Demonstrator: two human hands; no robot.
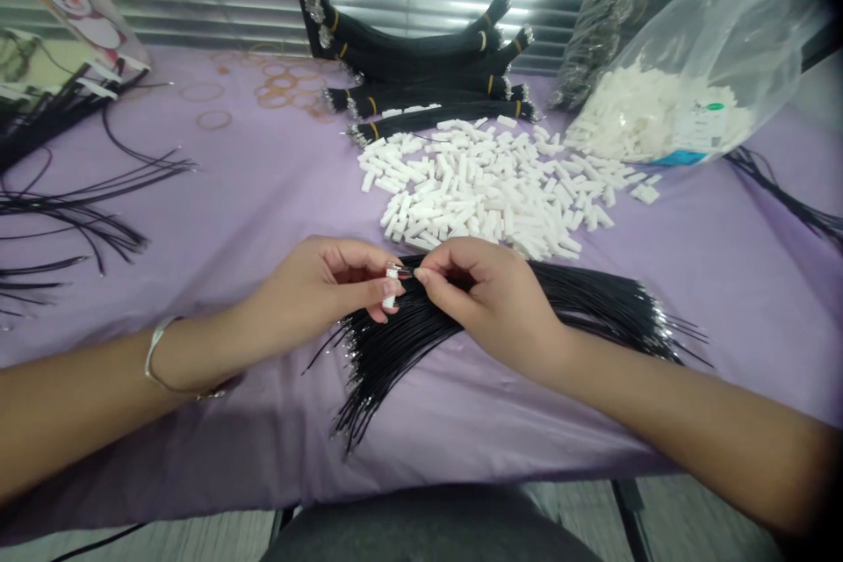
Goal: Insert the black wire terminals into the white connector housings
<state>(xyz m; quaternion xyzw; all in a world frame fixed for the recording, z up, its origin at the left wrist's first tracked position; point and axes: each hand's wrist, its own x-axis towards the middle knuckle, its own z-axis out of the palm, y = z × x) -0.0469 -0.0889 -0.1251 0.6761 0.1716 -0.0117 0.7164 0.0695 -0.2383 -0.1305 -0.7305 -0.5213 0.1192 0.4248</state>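
My left hand [349, 279] pinches a small white plastic connector housing [391, 290] between thumb and fingers, held upright. Close beside it, my right hand [484, 299] has thumb and forefinger pressed together on the end of a thin black wire [407, 273], whose metal tip is at the top of the housing. Whether the tip sits inside the housing is too small to tell. Under both hands lies a thick bundle of black wires [593, 294] with shiny metal terminals at its ends. Just beyond is a heap of loose white housings [487, 184].
Tied black wire bundles [421, 61] are stacked at the back by the blinds. A clear bag of white housings [659, 114] stands at the back right. Rubber bands [280, 88] and loose black wires [85, 211] lie to the left on the purple tablecloth [263, 184].
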